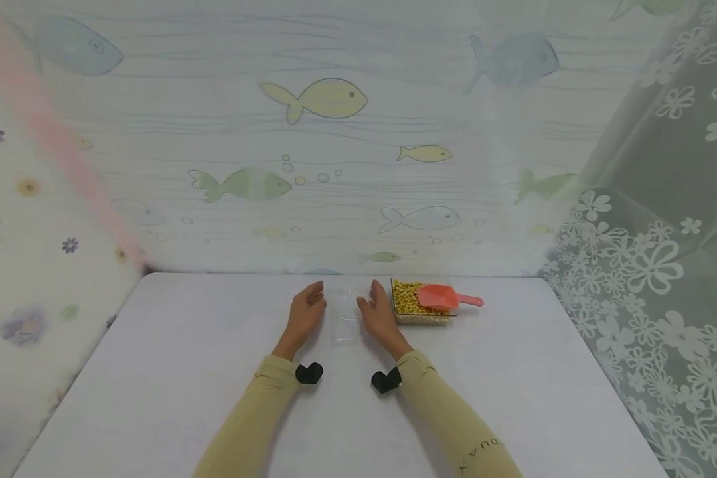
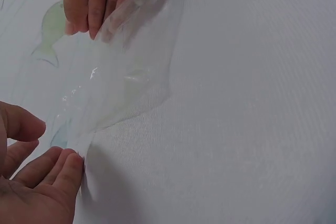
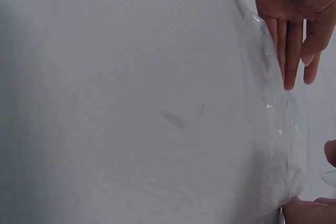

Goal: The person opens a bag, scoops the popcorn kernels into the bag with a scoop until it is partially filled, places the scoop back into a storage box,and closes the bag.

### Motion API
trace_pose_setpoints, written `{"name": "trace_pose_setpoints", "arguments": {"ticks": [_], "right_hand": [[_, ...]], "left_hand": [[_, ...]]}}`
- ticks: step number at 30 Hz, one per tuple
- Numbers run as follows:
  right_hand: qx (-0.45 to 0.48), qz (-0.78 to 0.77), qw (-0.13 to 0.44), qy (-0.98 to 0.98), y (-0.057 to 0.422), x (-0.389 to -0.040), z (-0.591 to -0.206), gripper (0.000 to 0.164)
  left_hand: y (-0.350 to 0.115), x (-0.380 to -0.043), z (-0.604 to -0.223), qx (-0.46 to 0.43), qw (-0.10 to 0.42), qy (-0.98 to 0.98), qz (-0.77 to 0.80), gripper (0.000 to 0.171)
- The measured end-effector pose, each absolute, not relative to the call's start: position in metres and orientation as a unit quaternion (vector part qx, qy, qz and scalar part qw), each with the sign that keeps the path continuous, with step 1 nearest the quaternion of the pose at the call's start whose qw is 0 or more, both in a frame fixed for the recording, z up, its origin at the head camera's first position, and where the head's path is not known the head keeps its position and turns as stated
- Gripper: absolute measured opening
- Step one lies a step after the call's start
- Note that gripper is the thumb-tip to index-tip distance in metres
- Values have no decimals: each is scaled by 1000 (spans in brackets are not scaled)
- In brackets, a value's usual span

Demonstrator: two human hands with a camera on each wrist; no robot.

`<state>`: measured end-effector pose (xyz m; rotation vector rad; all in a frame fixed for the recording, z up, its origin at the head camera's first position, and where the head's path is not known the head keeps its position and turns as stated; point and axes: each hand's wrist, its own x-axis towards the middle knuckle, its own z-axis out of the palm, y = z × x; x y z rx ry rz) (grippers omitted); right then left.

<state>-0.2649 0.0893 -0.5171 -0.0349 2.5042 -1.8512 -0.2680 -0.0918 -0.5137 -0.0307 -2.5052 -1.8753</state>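
A clear plastic bag (image 1: pixel 346 328) lies over the white table between my two hands, its thin film standing partly raised in the left wrist view. My left hand (image 1: pixel 307 310) is at the bag's left side, thumb apart from the fingers, and its fingertips touch the film's edge. On the opposite side, my right hand (image 1: pixel 378 315) has its fingers extended against the bag (image 2: pixel 131 82). The right wrist view shows that hand's thumb held away from its fingers. Neither hand pinches the film.
Right of my right hand stands a clear rectangular container (image 1: pixel 424 319) of yellow kernels (image 1: pixel 405 295), like corn. A coral-red scoop (image 1: pixel 439 297) rests on them, handle pointing right. Behind the white table (image 1: pixel 173 372) hangs a fish-patterned curtain (image 1: pixel 334 219).
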Motion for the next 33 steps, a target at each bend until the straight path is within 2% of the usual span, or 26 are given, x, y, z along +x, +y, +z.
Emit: {"name": "trace_pose_setpoints", "arguments": {"ticks": [10,18,29,33], "right_hand": [[-2,-610,-3,792,90,-267,-518,64],[7,-605,-31,795,88,-267,-521,64],[3,-616,-67,785,83,-266,-520,47],[2,-628,-61,776,83,-265,-518,41]], "left_hand": [[-84,-271,-516,13,10,-764,-645,55],[-78,-271,-519,44,34,-757,-651,51],[-82,-266,-520,49,66,-753,-653,33],[-87,-263,-520,56,48,-747,-661,32]]}}
